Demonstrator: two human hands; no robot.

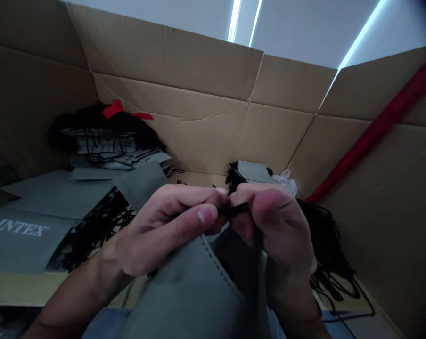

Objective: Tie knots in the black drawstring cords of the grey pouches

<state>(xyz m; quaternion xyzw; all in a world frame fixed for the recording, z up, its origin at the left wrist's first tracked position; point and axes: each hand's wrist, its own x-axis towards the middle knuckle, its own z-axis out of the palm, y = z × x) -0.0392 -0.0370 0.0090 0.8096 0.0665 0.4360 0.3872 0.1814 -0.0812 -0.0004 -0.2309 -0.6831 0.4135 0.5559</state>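
Observation:
A black cord (230,210) with a knot in it runs between my two hands at the middle of the view. My left hand (174,226) is closed, its thumb and fingers pinching the cord just left of the knot. My right hand (276,221) is also closed on the cord, thumb raised beside a short cord end. Below them hangs a grey fabric bag (195,292) with a stitched upper edge, its mouth gaping under the knot. Fingers and cord partly hide that opening.
Left, grey bags printed INTEX (22,228) lie near a stack of grey pieces (107,141) with black cords and red strips. Loose black cords (333,254) lie right. Behind stand a small grey stack (255,170), a clear plastic bag (287,181) and cardboard walls (199,94); a red strip (375,127) slants across.

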